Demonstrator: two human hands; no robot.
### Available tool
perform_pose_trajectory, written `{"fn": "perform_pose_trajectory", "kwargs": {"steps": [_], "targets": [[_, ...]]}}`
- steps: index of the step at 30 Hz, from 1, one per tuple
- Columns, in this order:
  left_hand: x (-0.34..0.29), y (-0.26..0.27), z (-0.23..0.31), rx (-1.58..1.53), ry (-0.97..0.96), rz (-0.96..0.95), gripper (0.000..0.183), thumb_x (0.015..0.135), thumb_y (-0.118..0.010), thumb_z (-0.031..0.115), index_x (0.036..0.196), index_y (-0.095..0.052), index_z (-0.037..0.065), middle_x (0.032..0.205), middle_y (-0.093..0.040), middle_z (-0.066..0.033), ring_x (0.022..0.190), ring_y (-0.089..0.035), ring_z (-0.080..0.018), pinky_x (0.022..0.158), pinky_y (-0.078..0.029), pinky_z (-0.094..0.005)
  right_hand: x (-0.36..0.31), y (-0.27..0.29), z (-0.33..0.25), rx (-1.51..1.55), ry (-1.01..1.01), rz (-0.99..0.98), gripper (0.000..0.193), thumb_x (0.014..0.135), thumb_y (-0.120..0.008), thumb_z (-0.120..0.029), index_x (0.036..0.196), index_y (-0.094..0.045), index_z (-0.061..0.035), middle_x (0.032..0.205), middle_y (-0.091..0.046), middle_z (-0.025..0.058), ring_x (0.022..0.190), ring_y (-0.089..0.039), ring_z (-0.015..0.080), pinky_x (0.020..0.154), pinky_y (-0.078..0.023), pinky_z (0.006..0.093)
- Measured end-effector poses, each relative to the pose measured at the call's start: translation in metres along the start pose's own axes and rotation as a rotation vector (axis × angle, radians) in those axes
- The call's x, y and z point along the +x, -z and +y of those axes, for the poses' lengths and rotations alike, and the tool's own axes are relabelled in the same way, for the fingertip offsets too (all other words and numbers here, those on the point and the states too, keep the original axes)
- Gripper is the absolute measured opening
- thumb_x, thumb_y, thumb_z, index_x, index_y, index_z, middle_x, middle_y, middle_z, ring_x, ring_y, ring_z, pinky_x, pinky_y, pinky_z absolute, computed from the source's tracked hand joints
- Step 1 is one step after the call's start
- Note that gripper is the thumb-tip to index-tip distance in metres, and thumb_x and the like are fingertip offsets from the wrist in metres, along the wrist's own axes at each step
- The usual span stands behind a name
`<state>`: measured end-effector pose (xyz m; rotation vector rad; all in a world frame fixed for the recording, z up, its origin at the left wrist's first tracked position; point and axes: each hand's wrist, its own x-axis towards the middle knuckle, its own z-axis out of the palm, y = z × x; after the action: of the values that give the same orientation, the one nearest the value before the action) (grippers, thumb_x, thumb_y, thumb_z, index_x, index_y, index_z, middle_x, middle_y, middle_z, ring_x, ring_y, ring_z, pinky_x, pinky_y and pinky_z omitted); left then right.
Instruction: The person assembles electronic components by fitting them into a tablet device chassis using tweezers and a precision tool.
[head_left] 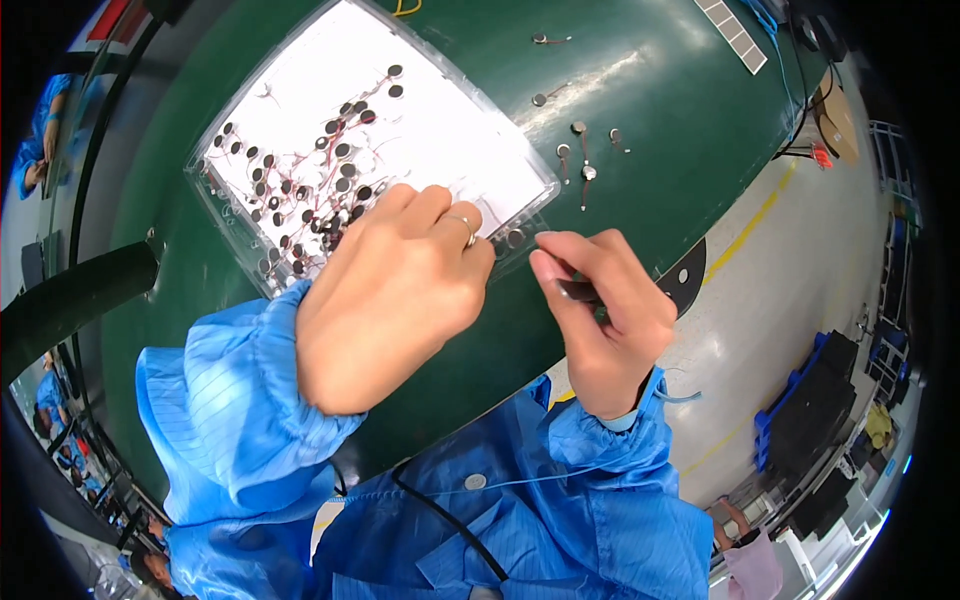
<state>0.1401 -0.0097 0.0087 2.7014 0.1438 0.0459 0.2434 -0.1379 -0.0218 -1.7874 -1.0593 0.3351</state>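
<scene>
On the green bench (450,370): a clear plastic tray (480,98) lay askew, its right rim running from upper left to lower right.
White liner (440,140): a flat, bright sheet covered the tray's floor.
Black discs (343,150): small, round pieces with thin reddish wires lay scattered in the tray, thickest near the left hand (400,265), their wires pointing every which way.
Loose discs (578,128): several lay on the bench right of the tray; the farthest pointed its wire rightward, the next up and rightward, the nearer ones roughly toward the person.
Left grip: bent over the tray's near side, back upward; the fingertips were hidden, so I could not tell whether it grasped anything.
Right hand (610,310): beside the tray's near right corner, its grip closed around a dark narrow piece (578,290), whose long axis slanted from upper left into the palm.
Sleeves (230,400): glossy blue cloth, finely striped, gathered at the cuffs.
</scene>
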Motion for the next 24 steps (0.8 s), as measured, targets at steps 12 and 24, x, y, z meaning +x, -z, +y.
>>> {"fn": "perform_pose_trajectory", "kwargs": {"steps": [12, 24], "targets": [[0.003, 0.004, 0.0, 0.29, -0.15, -0.091, 0.01, 0.057, -0.054, 0.008, 0.064, -0.057, 0.001, 0.074, -0.052, -0.0078, 0.075, -0.05, -0.0186, 0.067, -0.039, -0.0276, 0.004, 0.001, 0.0, -0.008, 0.065, 0.025, 0.02, 0.063, -0.063, 0.006, 0.082, -0.056, 0.0031, 0.064, -0.049, 0.0097, 0.051, -0.045, 0.0221, 0.047, -0.036, 0.0294], [-0.006, -0.005, -0.006, 0.128, -0.158, 0.068, 0.016, 0.056, -0.055, 0.009, 0.069, -0.057, 0.001, 0.073, -0.052, -0.0062, 0.072, -0.05, -0.018, 0.064, -0.039, -0.0279, 0.01, -0.002, -0.008, 0.017, 0.072, 0.018, 0.02, 0.063, -0.063, 0.006, 0.081, -0.056, 0.0029, 0.063, -0.048, 0.0101, 0.051, -0.045, 0.0233, 0.047, -0.036, 0.0298]]}}
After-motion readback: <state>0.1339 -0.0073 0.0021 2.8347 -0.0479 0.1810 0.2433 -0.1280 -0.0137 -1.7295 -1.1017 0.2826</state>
